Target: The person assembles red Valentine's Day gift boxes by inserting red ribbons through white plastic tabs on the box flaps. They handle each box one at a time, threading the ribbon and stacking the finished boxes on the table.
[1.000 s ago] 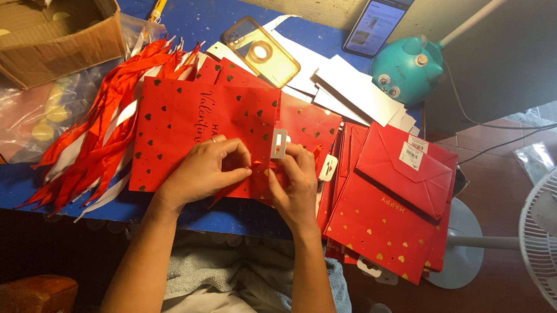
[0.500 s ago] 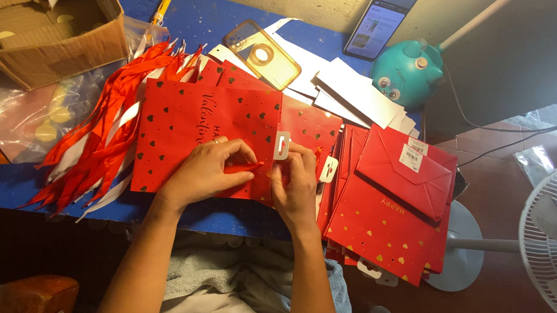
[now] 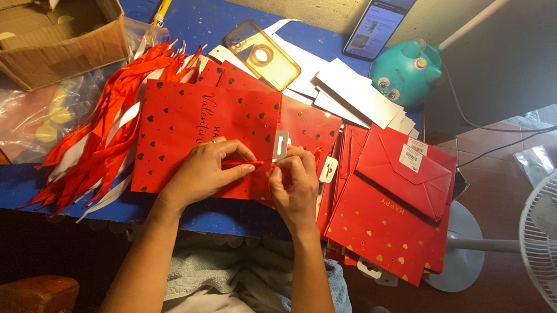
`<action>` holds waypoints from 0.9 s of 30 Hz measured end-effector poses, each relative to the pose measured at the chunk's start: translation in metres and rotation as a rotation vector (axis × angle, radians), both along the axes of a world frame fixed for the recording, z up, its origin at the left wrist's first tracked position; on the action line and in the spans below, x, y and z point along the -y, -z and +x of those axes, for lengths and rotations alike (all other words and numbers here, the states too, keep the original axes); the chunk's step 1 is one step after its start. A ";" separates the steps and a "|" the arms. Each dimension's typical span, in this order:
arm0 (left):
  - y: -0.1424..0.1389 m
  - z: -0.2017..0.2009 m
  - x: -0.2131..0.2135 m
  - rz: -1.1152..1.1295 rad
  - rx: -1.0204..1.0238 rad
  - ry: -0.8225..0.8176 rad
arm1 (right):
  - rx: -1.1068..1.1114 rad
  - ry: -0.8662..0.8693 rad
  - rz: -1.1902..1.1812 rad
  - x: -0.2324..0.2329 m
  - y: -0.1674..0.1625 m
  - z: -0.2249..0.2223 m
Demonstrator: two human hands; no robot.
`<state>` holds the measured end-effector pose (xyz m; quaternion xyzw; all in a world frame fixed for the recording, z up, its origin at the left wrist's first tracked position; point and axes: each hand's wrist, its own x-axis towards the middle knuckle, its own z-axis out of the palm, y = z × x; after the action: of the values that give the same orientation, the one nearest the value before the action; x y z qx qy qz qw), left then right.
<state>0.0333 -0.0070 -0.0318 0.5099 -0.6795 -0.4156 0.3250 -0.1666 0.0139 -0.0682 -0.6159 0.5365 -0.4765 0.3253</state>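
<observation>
We're pinching a thin red ribbon (image 3: 245, 164) between our left hand (image 3: 206, 168) and right hand (image 3: 295, 182), both clenched on it, right over the flat red gift bag (image 3: 200, 125) at frame centre so it's staying steady. The blue table (image 3: 10, 185) edge is sitting just below our wrists. Loose ribbons (image 3: 101, 129) are crowding the left, more bags (image 3: 393, 201) the right, the cardboard box (image 3: 40, 14) upper left.

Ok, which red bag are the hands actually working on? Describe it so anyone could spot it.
On the blue table, between the fanned ribbons and the stack of folded bags, lies a flat red bag. Both hands, left hand and right hand, rest on its right edge.
</observation>
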 end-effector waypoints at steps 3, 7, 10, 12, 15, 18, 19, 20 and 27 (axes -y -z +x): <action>0.000 0.000 -0.001 -0.001 -0.041 -0.020 | -0.220 -0.014 -0.223 -0.001 -0.002 -0.002; 0.001 0.000 -0.001 -0.014 -0.069 -0.029 | -0.116 -0.020 -0.103 -0.002 -0.010 -0.002; 0.002 0.001 0.000 -0.013 -0.066 -0.034 | -0.164 -0.069 -0.232 -0.001 -0.015 -0.002; 0.003 0.001 0.000 0.000 -0.035 -0.038 | -0.139 -0.100 -0.234 -0.001 -0.015 -0.002; 0.003 0.000 -0.001 -0.010 -0.015 -0.048 | -0.164 -0.085 -0.246 -0.001 -0.010 -0.002; 0.003 0.000 -0.002 -0.010 -0.040 -0.053 | -0.151 -0.064 -0.192 -0.001 -0.002 -0.002; 0.003 0.000 -0.002 -0.013 -0.036 -0.054 | -0.118 -0.043 -0.158 -0.001 0.000 -0.002; 0.003 0.000 -0.001 -0.016 -0.032 -0.055 | -0.085 -0.023 -0.124 0.000 0.002 -0.001; 0.005 -0.001 -0.002 -0.014 -0.039 -0.075 | -0.058 -0.026 -0.110 -0.001 -0.001 0.001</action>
<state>0.0327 -0.0049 -0.0367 0.5245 -0.6564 -0.4082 0.3569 -0.1655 0.0146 -0.0671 -0.6532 0.5106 -0.4832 0.2813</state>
